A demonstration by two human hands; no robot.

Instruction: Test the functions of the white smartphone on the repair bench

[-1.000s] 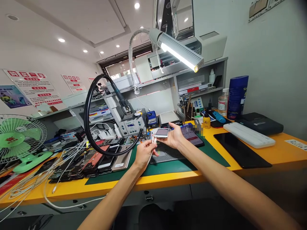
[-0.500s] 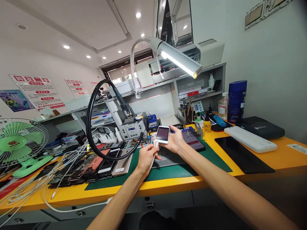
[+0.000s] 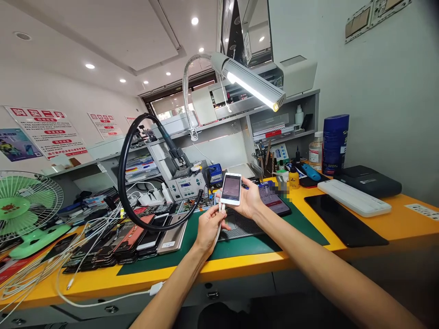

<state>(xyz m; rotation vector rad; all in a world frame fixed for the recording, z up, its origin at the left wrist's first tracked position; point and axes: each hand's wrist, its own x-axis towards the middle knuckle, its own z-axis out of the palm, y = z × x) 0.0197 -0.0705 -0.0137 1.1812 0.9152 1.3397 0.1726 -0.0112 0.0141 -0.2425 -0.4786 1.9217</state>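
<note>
A white smartphone with a dark screen rests in my right hand, whose fingers wrap its right edge and back. My left hand is closed in a pinch on a white charging cable, its plug at the phone's bottom edge; whether the plug sits fully in the port I cannot tell. Both hands are raised over a grey perforated plate lying on a green mat. Behind my right wrist lies another phone with a lit screen.
A thick black hose loops at left above rows of stacked phones. White cables tangle near a green fan. A lamp hangs overhead. At right are a black panel, a white slab and bottles.
The phone now stands more upright toward me and has shifted slightly left and up. My hands keep their hold on it and the cable. The whole view has shifted a little.
</note>
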